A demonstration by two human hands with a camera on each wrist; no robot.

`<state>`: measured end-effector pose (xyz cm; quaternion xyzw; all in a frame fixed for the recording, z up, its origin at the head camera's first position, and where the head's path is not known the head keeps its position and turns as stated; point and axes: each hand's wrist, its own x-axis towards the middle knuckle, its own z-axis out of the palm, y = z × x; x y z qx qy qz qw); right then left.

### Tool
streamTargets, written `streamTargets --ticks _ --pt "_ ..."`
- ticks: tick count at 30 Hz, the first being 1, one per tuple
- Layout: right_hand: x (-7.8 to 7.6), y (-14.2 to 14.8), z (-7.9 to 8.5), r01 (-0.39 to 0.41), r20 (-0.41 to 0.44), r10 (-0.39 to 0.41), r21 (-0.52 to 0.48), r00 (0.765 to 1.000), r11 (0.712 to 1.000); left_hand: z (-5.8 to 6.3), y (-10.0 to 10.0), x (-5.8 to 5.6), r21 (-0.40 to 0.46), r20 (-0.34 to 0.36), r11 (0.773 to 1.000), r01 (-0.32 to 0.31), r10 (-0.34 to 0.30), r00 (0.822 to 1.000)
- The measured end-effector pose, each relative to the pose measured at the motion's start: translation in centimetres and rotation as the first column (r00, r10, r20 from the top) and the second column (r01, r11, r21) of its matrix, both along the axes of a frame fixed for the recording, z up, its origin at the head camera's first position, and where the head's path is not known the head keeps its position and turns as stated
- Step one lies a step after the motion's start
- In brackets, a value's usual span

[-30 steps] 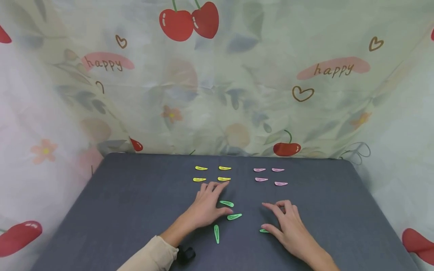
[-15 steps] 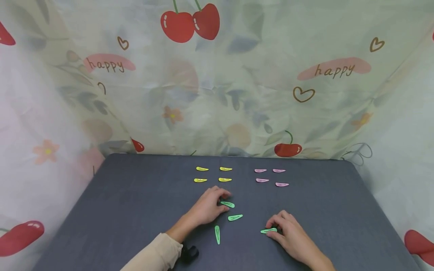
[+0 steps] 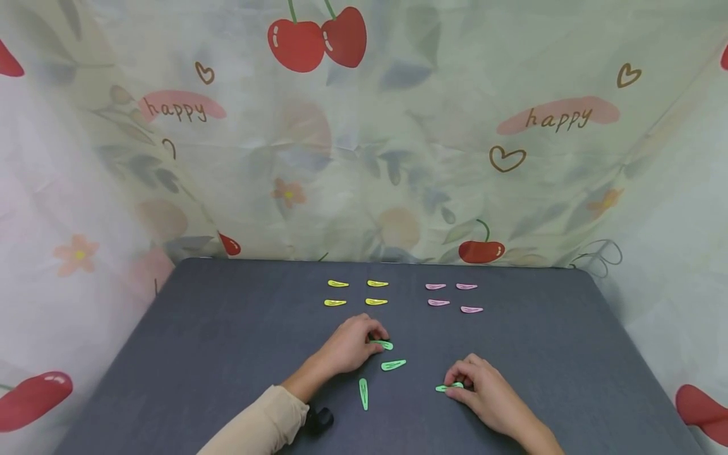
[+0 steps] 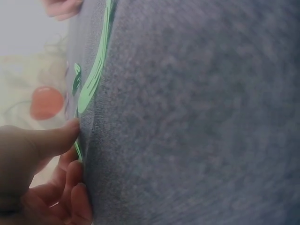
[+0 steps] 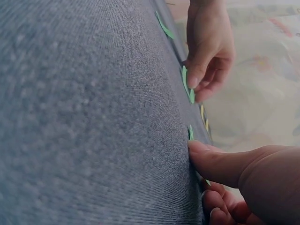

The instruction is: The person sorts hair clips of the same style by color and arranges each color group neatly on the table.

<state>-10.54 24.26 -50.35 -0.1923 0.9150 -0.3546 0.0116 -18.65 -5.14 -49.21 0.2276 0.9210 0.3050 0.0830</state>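
In the head view, my left hand [image 3: 351, 346] pinches a green snap hair clip [image 3: 387, 345] between thumb and fingers, close over the dark tabletop. Farther right, my right hand [image 3: 483, 395] pinches another green hair clip [image 3: 441, 388], whose middle is partly covered by the fingertips. A third green hair clip [image 3: 394, 365] lies flat just in front of the left thumb. Nearer still, a green hair clip [image 3: 363, 394] points toward the front edge. The right wrist view shows the right thumb [image 5: 220, 161] pressed against its clip.
Beyond the hands, several yellow hair clips [image 3: 376, 302] lie in two rows on the dark table [image 3: 239, 341]. Several pink hair clips [image 3: 438, 303] lie to their right. A black object [image 3: 321, 420] sits by the left sleeve [image 3: 267, 414]. A printed curtain [image 3: 352, 158] hangs behind.
The left hand's outstretched fingers have drawn back from near the yellow clips and now pinch a green hair clip. The right hand's spread fingers have come together on its green hair clip.
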Motion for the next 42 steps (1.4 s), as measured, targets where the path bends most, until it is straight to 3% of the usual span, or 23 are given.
streamTargets --ticks 12,21,29,36,42 --pt "0.0 0.0 -0.1 -0.012 -0.017 0.012 -0.006 1.0 1.0 0.0 0.0 -0.3 0.013 0.058 1.0 0.008 -0.009 0.998" --pt "-0.1 0.1 0.2 -0.019 0.044 0.019 -0.012 0.999 1.0 0.4 -0.5 -0.4 0.086 0.127 0.996 -0.032 0.021 0.992" --pt "-0.1 0.1 0.2 -0.015 0.043 0.016 -0.01 0.999 1.0 0.3 -0.9 -0.6 0.101 0.107 0.995 -0.006 -0.005 0.994" --pt "-0.1 0.1 0.1 -0.016 0.049 0.016 -0.012 0.999 1.0 0.9 -2.0 -0.8 0.133 0.109 0.991 -0.029 0.014 0.994" --pt "-0.1 0.1 0.1 -0.021 0.032 0.022 -0.024 0.999 1.0 1.4 -4.0 -1.2 0.131 0.1 0.99 -0.053 0.04 0.994"
